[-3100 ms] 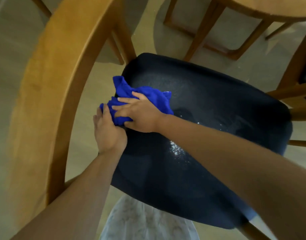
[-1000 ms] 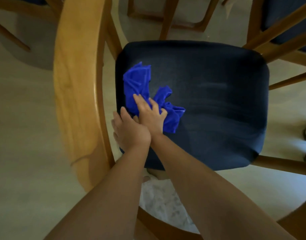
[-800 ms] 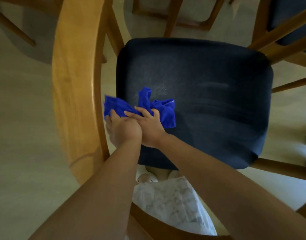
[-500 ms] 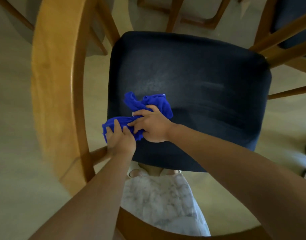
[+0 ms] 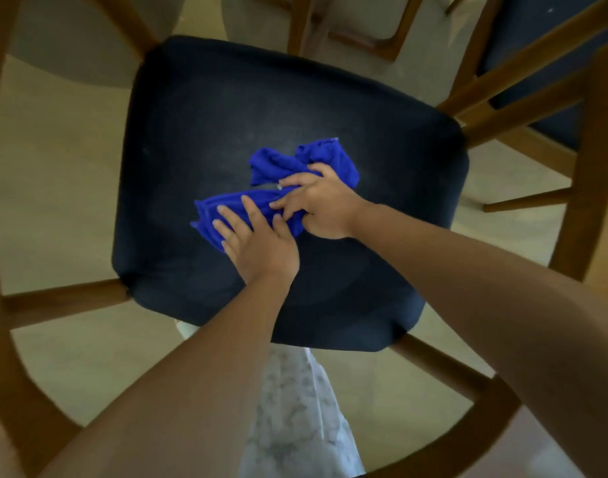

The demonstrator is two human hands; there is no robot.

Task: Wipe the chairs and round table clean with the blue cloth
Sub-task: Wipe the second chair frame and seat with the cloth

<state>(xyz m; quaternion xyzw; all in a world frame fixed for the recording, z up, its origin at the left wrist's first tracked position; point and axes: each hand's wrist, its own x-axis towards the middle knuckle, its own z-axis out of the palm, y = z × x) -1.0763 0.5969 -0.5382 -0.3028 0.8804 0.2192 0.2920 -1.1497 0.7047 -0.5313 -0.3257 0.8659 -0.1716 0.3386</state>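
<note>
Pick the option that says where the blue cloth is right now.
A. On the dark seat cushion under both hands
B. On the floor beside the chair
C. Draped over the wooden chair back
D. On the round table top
A: the blue cloth lies bunched on the dark seat cushion, with the left hand and right hand pressing on it.

Blue cloth (image 5: 281, 198): crumpled, bunched in two lobes, lying near centre of dark navy chair seat (image 5: 226, 108). Seat padded, wooden frame (image 5: 64, 301) surrounding.
</note>
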